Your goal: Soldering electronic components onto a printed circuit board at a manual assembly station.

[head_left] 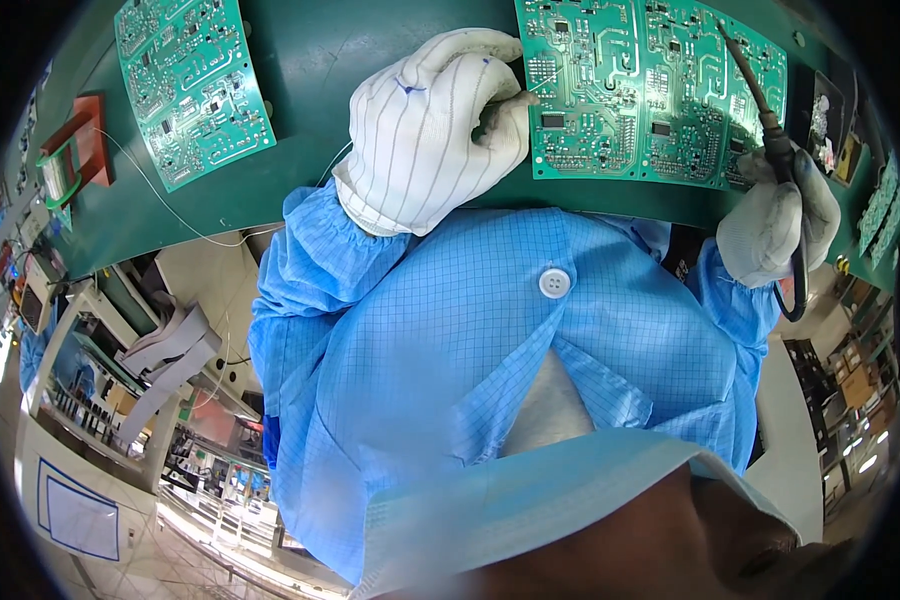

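A green table (310, 90) filled the upper frame. A circuit board (650, 90) lay upper right. The left hand (435, 125), gloved, pinched thin solder wire (540, 88) at the board's left edge. The right hand (780, 225) was closed around a soldering iron (755, 90) reaching over it.

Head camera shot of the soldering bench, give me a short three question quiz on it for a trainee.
1. True or false: the right hand holds a soldering iron whose tip lies over the large green circuit board.
2. Which is pinched in the left hand? A) a screwdriver B) a thin wire C) a brush
3. Fill in: a second, separate circuit board lies to the person's ____ on the dark green bench.

Key: 1 true; 2 B, the wire runs left toward a spool; 3 left.
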Demonstrator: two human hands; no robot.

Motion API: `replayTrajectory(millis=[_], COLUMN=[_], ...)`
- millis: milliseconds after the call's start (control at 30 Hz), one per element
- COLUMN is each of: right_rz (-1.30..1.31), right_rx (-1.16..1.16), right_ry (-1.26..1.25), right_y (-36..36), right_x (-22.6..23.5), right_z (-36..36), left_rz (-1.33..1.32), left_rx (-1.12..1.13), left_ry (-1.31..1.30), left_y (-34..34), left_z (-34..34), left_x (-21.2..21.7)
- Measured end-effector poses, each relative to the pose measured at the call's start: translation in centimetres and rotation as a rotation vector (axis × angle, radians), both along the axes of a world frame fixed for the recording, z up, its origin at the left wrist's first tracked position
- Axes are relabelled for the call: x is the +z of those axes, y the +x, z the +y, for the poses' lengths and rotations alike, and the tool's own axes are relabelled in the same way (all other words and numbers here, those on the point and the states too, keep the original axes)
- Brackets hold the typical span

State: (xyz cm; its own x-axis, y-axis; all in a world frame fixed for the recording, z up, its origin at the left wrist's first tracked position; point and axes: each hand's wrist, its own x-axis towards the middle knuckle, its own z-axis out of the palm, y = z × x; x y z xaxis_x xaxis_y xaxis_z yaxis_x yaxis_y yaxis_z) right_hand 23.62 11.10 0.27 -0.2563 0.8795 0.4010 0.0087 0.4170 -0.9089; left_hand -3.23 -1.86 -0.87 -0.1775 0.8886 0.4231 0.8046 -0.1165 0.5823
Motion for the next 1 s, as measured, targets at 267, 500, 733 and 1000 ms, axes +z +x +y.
replayTrajectory(millis=[267, 500, 733, 1000], right_rz=[-0.104, -0.18, -0.061, -0.196], right_rx=[0.151, 0.098, 0.31, 0.214], right_ry=[0.059, 0.039, 0.049, 0.534], right_y=[-0.8, -0.8, -3.0, -5.9], right_x=[0.8, 0.9, 1.7, 0.6], right_z=[-0.5, -1.6, -3.1, -3.1], left_rz=[-0.051, 0.002, 0.032, -0.028], left_rx=[-0.064, -0.081, -0.035, -0.087], left_ry=[-0.04, 0.01, 0.026, 0.526], left_y=[-0.7, -0.9, -0.8, -0.6], left_z=[-0.6, -0.7, -0.8, 2.4], left_x=[0.5, 0.4, -0.1, -2.3])
